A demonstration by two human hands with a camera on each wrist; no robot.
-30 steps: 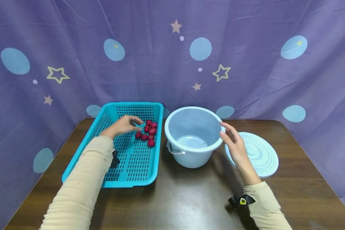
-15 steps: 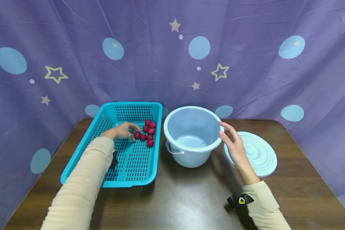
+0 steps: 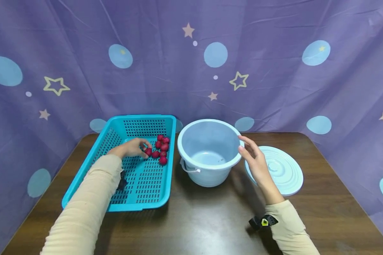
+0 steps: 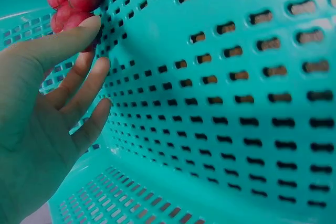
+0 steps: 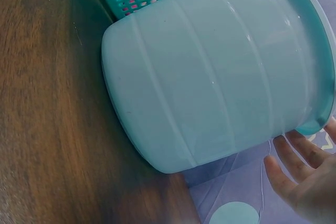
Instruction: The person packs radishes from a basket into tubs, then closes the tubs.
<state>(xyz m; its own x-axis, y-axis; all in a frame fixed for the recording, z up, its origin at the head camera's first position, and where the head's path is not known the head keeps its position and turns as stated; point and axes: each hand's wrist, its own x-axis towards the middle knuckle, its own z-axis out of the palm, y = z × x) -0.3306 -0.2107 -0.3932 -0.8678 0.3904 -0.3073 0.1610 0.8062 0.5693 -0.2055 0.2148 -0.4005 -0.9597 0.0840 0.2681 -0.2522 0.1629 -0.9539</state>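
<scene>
Glare whitens the tabletop (image 3: 207, 226) at the head view's lower middle, and soft shadows lie beneath the bucket (image 3: 210, 152).

There are eight radishes (image 3: 164, 147), one basket (image 3: 134, 207), one bucket (image 3: 208, 176), one lid (image 3: 285, 170) and one table (image 3: 204, 219).

My left hand (image 3: 133, 147) has come down nearer the front edge of the basket (image 3: 140, 206). Now it pinches the leftmost red radish (image 3: 148, 152).
</scene>
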